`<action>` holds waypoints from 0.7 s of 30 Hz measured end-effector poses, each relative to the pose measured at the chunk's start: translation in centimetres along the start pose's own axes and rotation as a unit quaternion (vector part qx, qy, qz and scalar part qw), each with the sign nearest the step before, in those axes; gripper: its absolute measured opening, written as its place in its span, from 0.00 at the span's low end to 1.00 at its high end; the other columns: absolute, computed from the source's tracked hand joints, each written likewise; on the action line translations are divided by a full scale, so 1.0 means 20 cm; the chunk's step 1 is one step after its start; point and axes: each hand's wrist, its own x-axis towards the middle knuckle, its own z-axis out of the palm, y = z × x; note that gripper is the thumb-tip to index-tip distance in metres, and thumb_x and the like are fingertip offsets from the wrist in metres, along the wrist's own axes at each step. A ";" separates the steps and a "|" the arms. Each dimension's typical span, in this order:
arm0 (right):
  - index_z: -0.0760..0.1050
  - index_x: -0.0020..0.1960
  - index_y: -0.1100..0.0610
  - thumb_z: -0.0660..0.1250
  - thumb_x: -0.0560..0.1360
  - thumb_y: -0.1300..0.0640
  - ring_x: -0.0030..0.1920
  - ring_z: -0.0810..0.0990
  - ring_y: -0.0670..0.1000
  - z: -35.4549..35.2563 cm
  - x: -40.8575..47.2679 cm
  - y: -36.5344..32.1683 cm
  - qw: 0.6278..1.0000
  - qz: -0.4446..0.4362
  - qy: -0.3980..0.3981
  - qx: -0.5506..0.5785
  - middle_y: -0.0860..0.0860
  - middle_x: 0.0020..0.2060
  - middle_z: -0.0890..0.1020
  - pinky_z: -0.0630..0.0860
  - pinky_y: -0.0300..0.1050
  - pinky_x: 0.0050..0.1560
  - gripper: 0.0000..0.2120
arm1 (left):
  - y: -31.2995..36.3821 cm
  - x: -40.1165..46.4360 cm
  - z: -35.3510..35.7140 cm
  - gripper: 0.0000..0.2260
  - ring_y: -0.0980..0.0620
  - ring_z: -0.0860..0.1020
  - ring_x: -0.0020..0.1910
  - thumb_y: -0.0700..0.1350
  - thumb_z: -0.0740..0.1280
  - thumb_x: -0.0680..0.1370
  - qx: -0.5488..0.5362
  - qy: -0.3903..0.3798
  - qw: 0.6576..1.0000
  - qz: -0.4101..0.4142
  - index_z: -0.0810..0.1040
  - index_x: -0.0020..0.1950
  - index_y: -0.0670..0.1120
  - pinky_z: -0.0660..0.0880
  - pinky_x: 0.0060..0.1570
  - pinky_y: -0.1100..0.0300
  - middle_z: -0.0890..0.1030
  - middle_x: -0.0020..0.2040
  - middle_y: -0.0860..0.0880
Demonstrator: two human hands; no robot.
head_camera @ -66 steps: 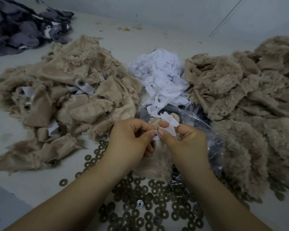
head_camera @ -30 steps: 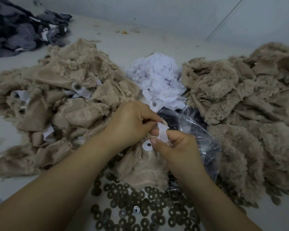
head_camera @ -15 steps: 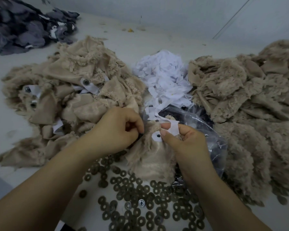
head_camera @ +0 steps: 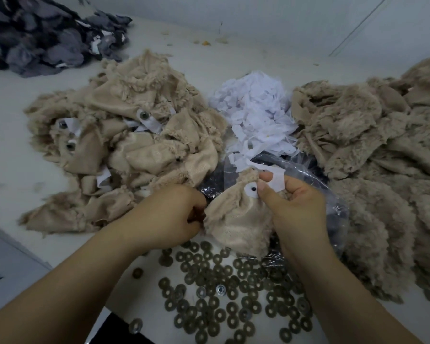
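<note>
My right hand (head_camera: 292,202) pinches a beige plush fabric piece (head_camera: 233,224) together with a white paper strip (head_camera: 276,181); a small black post pokes through the strip's round end beside my thumb. My left hand (head_camera: 169,217) has dropped beside the piece, fingers curled down towards the table next to the washers (head_camera: 209,281). What those fingers hold is hidden.
A pile of beige pieces with white strips and studs (head_camera: 124,145) lies on the left, a fluffy beige pile (head_camera: 372,150) on the right. White paper scraps (head_camera: 256,115) are heaped between them, above a clear plastic bag (head_camera: 333,209). Dark fabric (head_camera: 42,36) sits far left.
My left hand has let go of the strip and moved down and left to the washers. My right hand keeps the plush piece and strip, now with the post showing.
</note>
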 end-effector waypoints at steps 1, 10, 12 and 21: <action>0.86 0.48 0.52 0.73 0.75 0.62 0.46 0.87 0.52 0.00 0.00 0.00 1.000 -0.003 0.000 -0.004 0.50 0.42 0.88 0.84 0.52 0.50 0.07 | 0.01 0.00 0.00 0.08 0.56 0.74 0.36 0.43 0.71 0.70 -0.017 0.001 1.000 0.007 0.74 0.33 0.48 0.73 0.37 0.57 0.76 0.35 0.53; 0.85 0.50 0.53 0.73 0.74 0.63 0.47 0.87 0.50 0.01 0.00 0.00 1.000 -0.002 0.007 -0.005 0.50 0.43 0.88 0.83 0.53 0.52 0.07 | 0.11 -0.03 0.04 0.10 0.70 0.73 0.35 0.56 0.78 0.66 -0.044 -0.081 0.996 0.016 0.79 0.42 0.58 0.64 0.30 0.68 0.74 0.32 0.66; 0.85 0.50 0.53 0.73 0.74 0.63 0.47 0.87 0.51 0.01 0.00 0.00 1.000 -0.004 0.005 -0.008 0.50 0.43 0.88 0.83 0.54 0.52 0.07 | 0.12 -0.04 0.07 0.10 0.74 0.71 0.37 0.55 0.77 0.67 -0.025 -0.064 0.997 0.023 0.80 0.44 0.57 0.61 0.29 0.69 0.74 0.32 0.67; 0.85 0.50 0.53 0.74 0.74 0.62 0.43 0.87 0.50 0.01 0.01 0.00 1.000 -0.010 0.006 -0.014 0.50 0.40 0.87 0.83 0.55 0.51 0.07 | 0.15 -0.02 0.09 0.04 0.74 0.72 0.36 0.46 0.74 0.71 -0.053 -0.083 0.995 0.016 0.80 0.40 0.54 0.66 0.29 0.73 0.70 0.34 0.79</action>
